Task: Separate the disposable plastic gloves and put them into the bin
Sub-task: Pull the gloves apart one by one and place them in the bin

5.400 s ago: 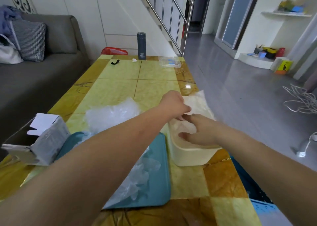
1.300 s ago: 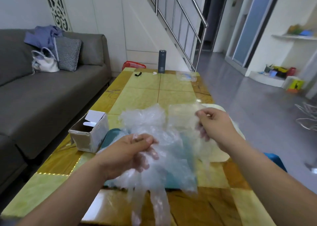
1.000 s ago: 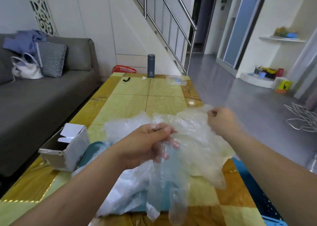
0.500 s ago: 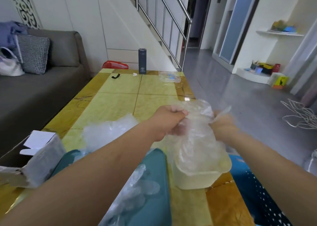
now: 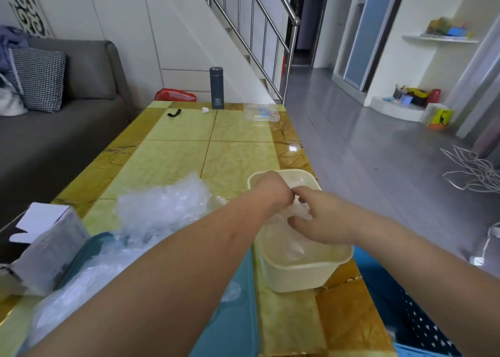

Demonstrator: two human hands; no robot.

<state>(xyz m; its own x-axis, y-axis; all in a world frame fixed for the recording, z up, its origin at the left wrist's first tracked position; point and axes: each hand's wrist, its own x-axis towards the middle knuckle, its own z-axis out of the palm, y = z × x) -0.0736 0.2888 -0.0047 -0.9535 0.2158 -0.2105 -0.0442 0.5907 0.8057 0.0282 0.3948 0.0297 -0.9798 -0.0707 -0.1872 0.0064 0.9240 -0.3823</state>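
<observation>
Working in the cream bin (image 5: 297,278): my right hand (image 5: 316,218) is pinching the clear glove (image 5: 294,248) lying inside it; my left hand (image 5: 273,191) is curling downward beside it, grip hidden, cannot tell.

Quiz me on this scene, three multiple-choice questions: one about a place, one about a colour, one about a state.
1. Where does the dark flask stand? A on the sofa; B at the far end of the table; C on the floor.
2. What colour is the bin? A red; B black; C cream.
3. The bin is: A holding clear gloves; B upside down; C lidded.
Answers: 1 B, it stands upright at the far edge; 2 C, its walls are pale cream; 3 A, crumpled clear plastic lies inside it.
</observation>
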